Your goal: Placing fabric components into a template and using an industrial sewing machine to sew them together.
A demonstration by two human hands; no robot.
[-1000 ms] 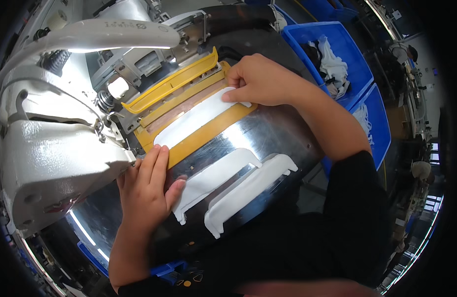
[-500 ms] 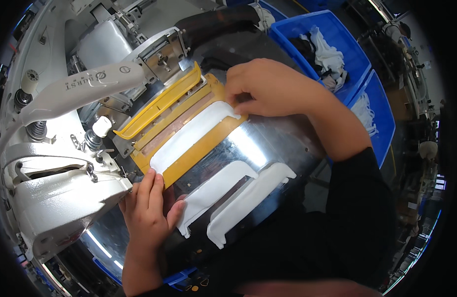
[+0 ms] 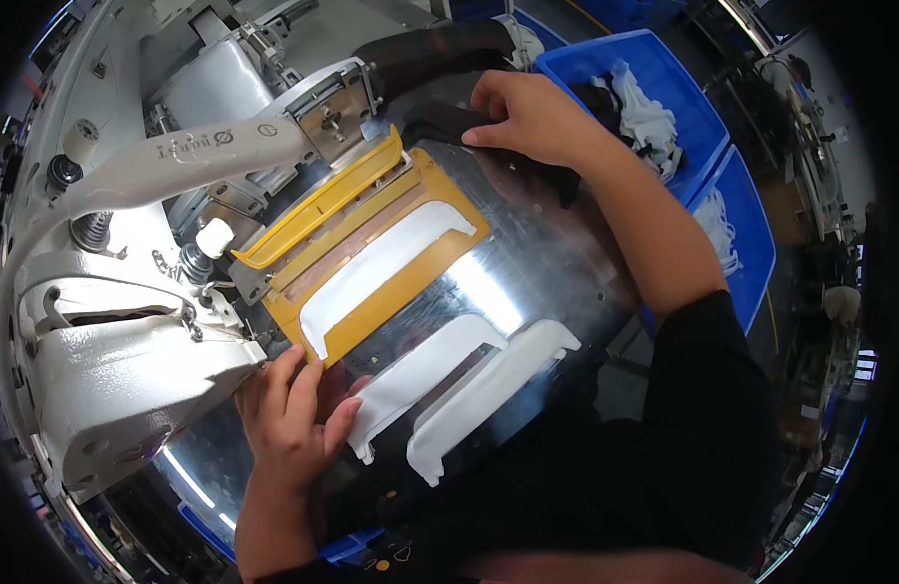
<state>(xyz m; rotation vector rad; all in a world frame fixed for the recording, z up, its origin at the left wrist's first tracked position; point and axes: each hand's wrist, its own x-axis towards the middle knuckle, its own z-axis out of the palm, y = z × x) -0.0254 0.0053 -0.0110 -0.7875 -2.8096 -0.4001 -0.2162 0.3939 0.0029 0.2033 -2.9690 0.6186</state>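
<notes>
Yellow clamp frame (image 3: 381,268) w/ white fabric piece (image 3: 377,271) inside, lying on shiny metal worktop (image 3: 557,282), under white sewing machine (image 3: 119,380). Left hand (image 3: 289,419): flat on worktop, fingers (image 3: 304,382) spread, tips touching frame's near corner, thumb on the nearer of two loose white pieces (image 3: 469,384) just beside it. Right hand (image 3: 527,117): at frame's far end, fingers together, resting on black part (image 3: 440,122); grip cannot tell. Blue bins (image 3: 702,146) w/ white pieces to right.

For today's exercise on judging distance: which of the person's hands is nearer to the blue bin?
Right. The right hand is just beside the blue bin; the left hand rests far off at the yellow frame's near corner.
</notes>
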